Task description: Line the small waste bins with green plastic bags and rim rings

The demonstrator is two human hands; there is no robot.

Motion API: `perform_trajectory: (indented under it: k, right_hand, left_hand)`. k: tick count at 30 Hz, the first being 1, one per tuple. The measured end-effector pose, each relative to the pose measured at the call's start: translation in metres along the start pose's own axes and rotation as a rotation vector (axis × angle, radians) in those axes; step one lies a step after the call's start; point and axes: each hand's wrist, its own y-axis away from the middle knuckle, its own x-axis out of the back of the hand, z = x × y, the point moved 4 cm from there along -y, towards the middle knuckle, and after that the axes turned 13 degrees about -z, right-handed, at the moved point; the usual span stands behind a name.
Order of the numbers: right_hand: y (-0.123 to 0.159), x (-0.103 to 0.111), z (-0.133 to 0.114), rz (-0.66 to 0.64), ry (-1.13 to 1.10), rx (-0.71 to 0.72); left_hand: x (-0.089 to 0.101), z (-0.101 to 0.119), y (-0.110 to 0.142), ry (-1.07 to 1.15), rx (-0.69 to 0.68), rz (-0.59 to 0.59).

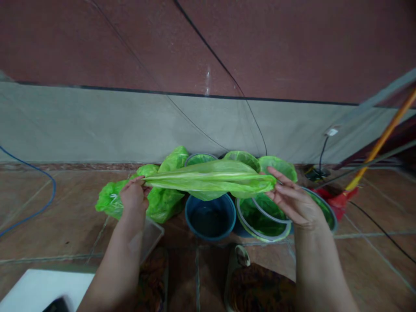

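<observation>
My left hand (134, 195) and right hand (294, 199) grip green bag (208, 177) above blue bucket (210, 216) | tiled floor (182, 268), wall (201, 117) behind bucket

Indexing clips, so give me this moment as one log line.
left hand: grips bag end | right hand: at other end | green plastic bag: stretched between | blue bucket: below, unlined

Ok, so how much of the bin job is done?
It looks mostly done: several bins around the bare one already have green liners inside. In hand is a long green bag, stretched out between the left hand and right hand. What seems left is the blue bin in front, because no green shows inside it.
</observation>
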Motion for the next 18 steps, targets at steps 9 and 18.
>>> perform_trajectory:
  k: [9,18]
  right_hand:
    - [-0.010,0.009,0.012,0.549,1.094,-0.064]
    - [0.007,0.030,0.002,0.890,0.760,0.092]
  left_hand:
    - [-0.017,0.004,0.010,0.012,-0.193,-0.147]
    - [-0.023,0.009,0.018,-0.203,-0.390,-0.114]
